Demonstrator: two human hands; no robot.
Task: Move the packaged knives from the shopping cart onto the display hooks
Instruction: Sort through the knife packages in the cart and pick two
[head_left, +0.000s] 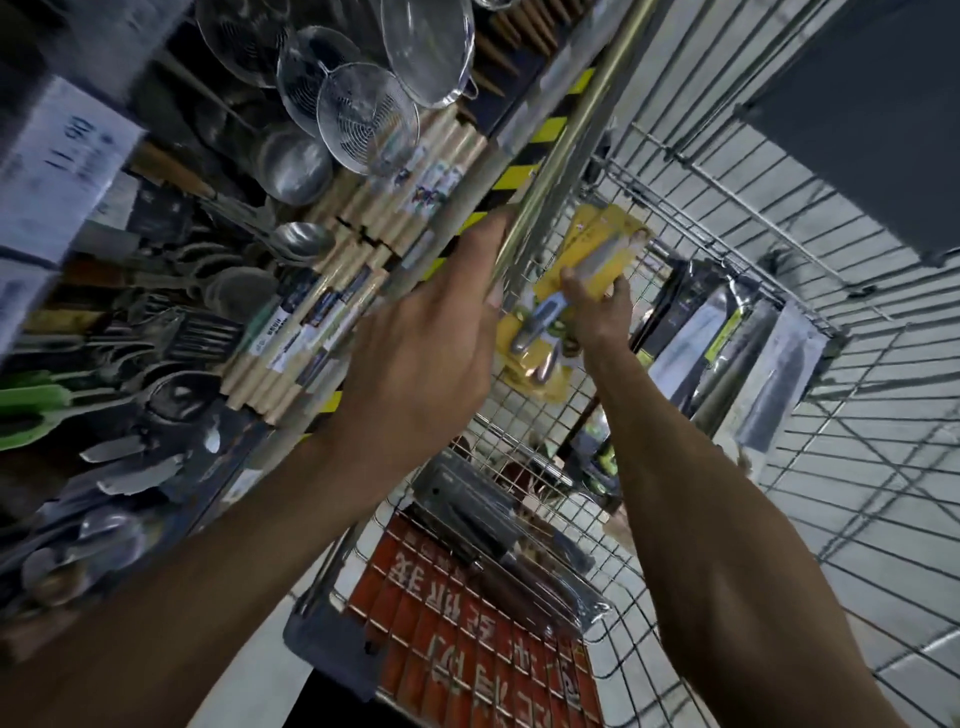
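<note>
So the right hand (597, 306) is pinching a yellow knife pack (597, 254) by its middle, thumb on the near face and fingers wrapped round the far edge, pressing it up against the wire grid panel (727, 208). The pack's long axis runs diagonally, card top pointing up and away from the hand, handle end down toward the wrist. A second yellow pack (535, 358) seems to hang just below and left of it, already on the grid. The hook itself is hidden behind the card, so I can't tell if the hole has caught.

The left hand (431, 343) isn't holding any product. It's spread open with fingertips resting on the metal upright (550, 156), right beside the yellow pack, looks like bracing. The right is clearly the working hand here.

Further right on the same grid, a row of dark-packaged knives (727, 343) hangs well apart from the yellow one.

Down below, the shopping cart (613, 639) still has stuff in it: at least one clear-wrapped knife pack (498, 540) lying flat in the basket, so I'd guess there's more to hang. Left side is just a shelf of rolling pins (332, 291) and strainers (363, 114).
</note>
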